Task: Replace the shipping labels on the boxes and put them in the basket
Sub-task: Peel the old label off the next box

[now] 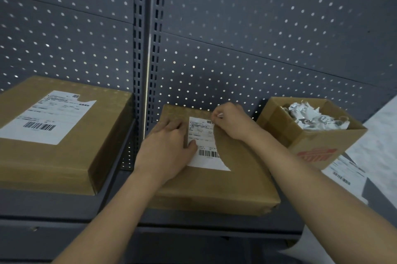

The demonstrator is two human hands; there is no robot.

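A flat brown box (225, 186) lies on the dark shelf in front of me. A white shipping label (204, 145) with a barcode sticks to its top; the label's right part is torn away. My left hand (167, 145) lies flat on the box and the label's left edge, fingers straight, thumb on the paper. My right hand (229, 119) pinches the label's upper right edge between thumb and fingertips. A second, larger brown box (71, 156) sits to the left, with a white label (45, 117) torn at its top right corner.
An open carton (309, 143) full of crumpled white label scraps (313, 115) stands at the right. Printed label sheets (345, 173) lie on a pale surface beyond it. Grey pegboard (257, 27) backs the shelf, with a slotted upright post (148, 49) between the bays.
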